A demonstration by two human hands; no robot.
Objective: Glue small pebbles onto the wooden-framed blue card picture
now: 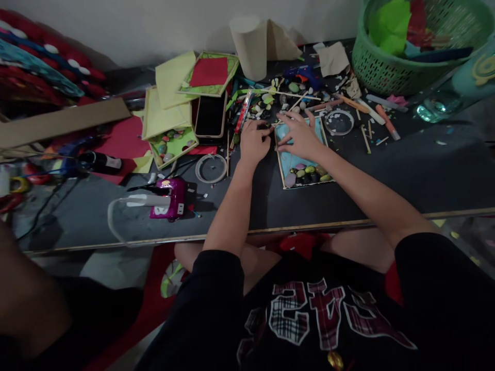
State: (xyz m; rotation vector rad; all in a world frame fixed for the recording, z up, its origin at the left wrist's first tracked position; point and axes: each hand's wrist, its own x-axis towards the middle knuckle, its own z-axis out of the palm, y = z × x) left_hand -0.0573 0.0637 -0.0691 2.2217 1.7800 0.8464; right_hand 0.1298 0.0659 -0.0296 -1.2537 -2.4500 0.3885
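A light blue panel with a thin wooden frame [285, 171] lies on the dark table in front of me. Dark, yellow and purple pebbles [305, 174] line its near end. My right hand [300, 135] reaches over the panel with fingers spread, the fingertips at its upper left side. My left hand [256, 140] rests just outside the frame's left edge, its fingers bent and the thumb close to the forefinger. What lies between those fingers, if anything, is too small to make out. Beyond both hands is a heap of loose pebbles [266, 101].
Left of my hands are a phone [211, 117], yellow framed panels [168, 121], a clear ring [211, 168] and a purple device [170, 198]. A blue glue gun [303, 76], a green basket [386, 74] and a bottle [436, 103] stand farther back. A person's arm [27, 293] shows at left.
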